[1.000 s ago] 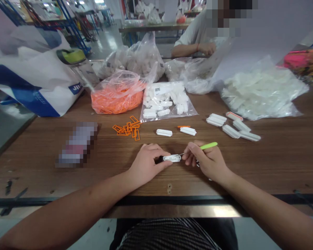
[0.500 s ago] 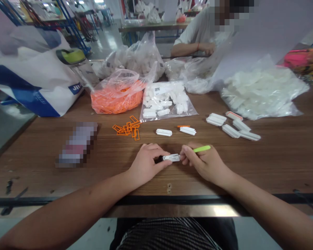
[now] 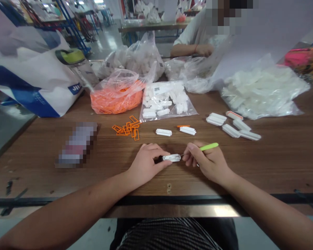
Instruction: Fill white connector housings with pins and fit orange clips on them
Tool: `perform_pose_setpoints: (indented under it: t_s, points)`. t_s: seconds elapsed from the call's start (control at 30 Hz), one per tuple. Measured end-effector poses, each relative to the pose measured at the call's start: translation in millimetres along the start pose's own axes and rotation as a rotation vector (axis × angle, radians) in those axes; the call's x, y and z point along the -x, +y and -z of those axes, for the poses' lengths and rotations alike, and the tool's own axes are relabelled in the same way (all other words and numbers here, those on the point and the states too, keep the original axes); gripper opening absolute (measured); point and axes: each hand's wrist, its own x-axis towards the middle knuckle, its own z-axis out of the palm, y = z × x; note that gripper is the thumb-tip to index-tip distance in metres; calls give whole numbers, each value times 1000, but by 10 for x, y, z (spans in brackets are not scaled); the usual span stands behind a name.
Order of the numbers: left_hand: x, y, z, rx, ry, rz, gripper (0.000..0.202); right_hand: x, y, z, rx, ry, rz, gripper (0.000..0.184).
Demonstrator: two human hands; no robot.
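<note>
My left hand [image 3: 144, 164] pinches a white plastic connector housing [image 3: 173, 158] between thumb and fingertips, just above the table. Rows of small dark holes show on its upper face, and something black [image 3: 159, 159] lies at its left end, inside the grip. My right hand [image 3: 207, 160] is closed like a pen grip on a pick with a bright green handle [image 3: 210, 147]. The pick's thin metal shaft reaches left to the housing's right end; whether the tip is inside it, I cannot tell. A small white bit shows under my right fingers.
Beyond my hands lie loose orange frames [image 3: 127, 129], two white housings [image 3: 163, 132] and more white housings [image 3: 231, 130] at right. Bags of orange parts [image 3: 117, 99] and white parts [image 3: 263, 88] stand behind. A blurred-out flat object [image 3: 77, 144] lies left. Another person sits opposite.
My right hand has shifted slightly right with the pick, so more of its metal shaft shows. My left hand and the housing stay in place.
</note>
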Motion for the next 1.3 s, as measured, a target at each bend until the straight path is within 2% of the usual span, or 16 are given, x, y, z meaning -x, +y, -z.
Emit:
perform_pose_setpoints:
  t_s: [0.4, 0.7, 0.93, 1.3]
  points:
    - [1, 19, 5, 13, -19, 16, 14, -31, 10, -34, 25, -17, -58, 41]
    - [12, 10, -8, -2, 7, 16, 15, 33, -53, -28, 249, -58, 83, 35]
    - [5, 9, -3, 3, 6, 3, 15, 48, 18, -38, 88, 25, 55, 34]
    - [2, 15, 4, -6, -20, 14, 14, 37, 34, -30, 46, 22, 19, 38]
